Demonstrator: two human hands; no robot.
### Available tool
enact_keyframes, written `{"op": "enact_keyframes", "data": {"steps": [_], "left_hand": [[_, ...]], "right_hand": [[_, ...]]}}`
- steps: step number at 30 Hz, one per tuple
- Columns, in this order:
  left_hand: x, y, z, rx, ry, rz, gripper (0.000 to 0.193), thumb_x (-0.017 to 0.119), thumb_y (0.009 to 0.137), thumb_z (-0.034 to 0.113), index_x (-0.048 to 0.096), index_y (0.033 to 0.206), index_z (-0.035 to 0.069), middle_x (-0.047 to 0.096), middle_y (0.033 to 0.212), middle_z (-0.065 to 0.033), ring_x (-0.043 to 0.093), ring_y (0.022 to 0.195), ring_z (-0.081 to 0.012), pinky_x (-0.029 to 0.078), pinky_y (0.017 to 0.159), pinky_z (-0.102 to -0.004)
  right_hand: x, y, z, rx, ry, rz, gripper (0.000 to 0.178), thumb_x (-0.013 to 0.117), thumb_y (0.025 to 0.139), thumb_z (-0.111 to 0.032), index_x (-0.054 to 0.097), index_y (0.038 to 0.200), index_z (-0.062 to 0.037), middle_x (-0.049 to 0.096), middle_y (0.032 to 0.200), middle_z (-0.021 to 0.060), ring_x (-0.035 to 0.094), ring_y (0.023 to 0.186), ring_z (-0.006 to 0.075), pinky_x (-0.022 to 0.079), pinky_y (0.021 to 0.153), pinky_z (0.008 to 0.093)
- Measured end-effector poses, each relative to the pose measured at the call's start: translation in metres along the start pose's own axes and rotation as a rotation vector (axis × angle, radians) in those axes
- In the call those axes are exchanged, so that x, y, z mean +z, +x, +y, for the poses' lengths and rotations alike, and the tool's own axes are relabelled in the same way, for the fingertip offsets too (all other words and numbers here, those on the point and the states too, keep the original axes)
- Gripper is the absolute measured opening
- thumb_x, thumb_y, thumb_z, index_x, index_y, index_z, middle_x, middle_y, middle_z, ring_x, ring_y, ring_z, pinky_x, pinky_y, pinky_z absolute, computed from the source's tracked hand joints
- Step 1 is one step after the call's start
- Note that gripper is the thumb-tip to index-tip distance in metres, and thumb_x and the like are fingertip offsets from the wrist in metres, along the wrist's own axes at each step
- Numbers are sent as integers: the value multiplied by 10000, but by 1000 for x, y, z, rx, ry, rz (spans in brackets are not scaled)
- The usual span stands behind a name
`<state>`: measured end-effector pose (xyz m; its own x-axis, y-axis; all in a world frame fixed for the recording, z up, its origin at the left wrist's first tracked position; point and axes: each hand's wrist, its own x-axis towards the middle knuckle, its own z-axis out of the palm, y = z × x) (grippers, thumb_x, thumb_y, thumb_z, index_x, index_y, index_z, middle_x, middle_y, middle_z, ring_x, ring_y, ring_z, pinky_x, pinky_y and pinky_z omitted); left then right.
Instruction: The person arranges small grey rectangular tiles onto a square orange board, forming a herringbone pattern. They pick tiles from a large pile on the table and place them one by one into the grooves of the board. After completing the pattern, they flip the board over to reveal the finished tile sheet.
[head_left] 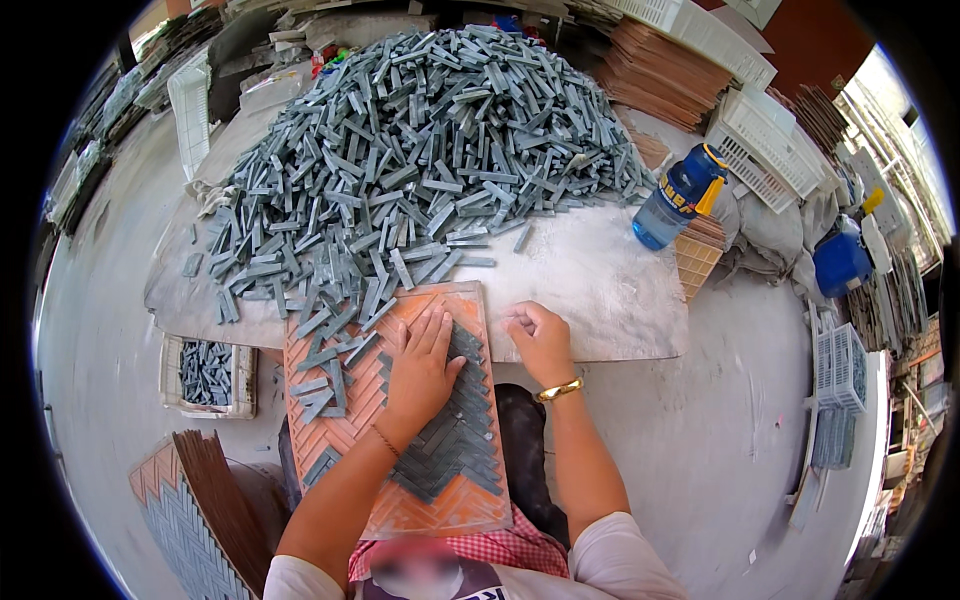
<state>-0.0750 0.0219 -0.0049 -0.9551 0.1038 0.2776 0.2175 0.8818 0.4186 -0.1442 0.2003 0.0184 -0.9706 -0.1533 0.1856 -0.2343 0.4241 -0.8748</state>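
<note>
My left hand (425,370) lies flat with fingers stretched out over an orange herringbone mould tray (410,515), touching the grey strip tiles there. Grey tiles (455,440) fill a zigzag band in its slots, on the right and toward me. Loose strip tiles (325,385) lie scattered on the tray's left half. My right hand (542,343), with a gold bracelet at the wrist, is at the table's front edge just right of the tray. Its fingers are curled together; whatever they may hold is hidden. Beyond both hands rises a big pile of grey strip tiles (430,140).
The pile covers most of the pale table (590,290). A blue bottle (680,195) stands at its right edge. A white crate of tiles (208,377) sits low at left, above a stack of filled trays (190,510). White crates (765,150) and brown trays (660,70) are stacked at far right.
</note>
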Motion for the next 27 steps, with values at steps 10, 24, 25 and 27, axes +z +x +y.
{"op": "enact_keyframes", "data": {"steps": [10, 24, 25, 27], "left_hand": [[10, -18, 26, 85, 118, -82, 709, 513, 852, 469, 360, 1359, -3, 344, 1431, -145, 284, 1343, -286, 175, 1098, -495], [-16, -70, 23, 140, -16, -73, 687, 567, 825, 432, 400, 1333, 1, 388, 1410, -116, 326, 1327, -246, 218, 1091, -477], [-17, -71, 23, 142, -51, -85, 670, 571, 833, 408, 400, 1334, -3, 402, 1401, -116, 343, 1318, -256, 236, 1084, -482], [-23, -74, 18, 51, -227, -42, 621, 586, 844, 343, 412, 1327, -8, 444, 1365, -120, 406, 1269, -259, 305, 1043, -470]], "right_hand": [[30, 22, -30, -129, -19, -154, 136, 633, 806, -92, 647, 887, 16, 666, 752, 88, 602, 633, 106, 490, 593, 256], [107, 78, -36, 62, -131, -330, 345, 682, 705, -23, 577, 1032, 7, 610, 783, 71, 595, 665, 185, 483, 597, 295], [98, 80, -31, 181, 77, -392, 349, 676, 718, -24, 575, 1048, 25, 610, 787, 64, 592, 670, 163, 483, 593, 276], [83, 73, -33, 303, 363, -512, 351, 623, 799, -13, 517, 1118, 88, 599, 867, 81, 575, 700, 131, 476, 618, 235]]}}
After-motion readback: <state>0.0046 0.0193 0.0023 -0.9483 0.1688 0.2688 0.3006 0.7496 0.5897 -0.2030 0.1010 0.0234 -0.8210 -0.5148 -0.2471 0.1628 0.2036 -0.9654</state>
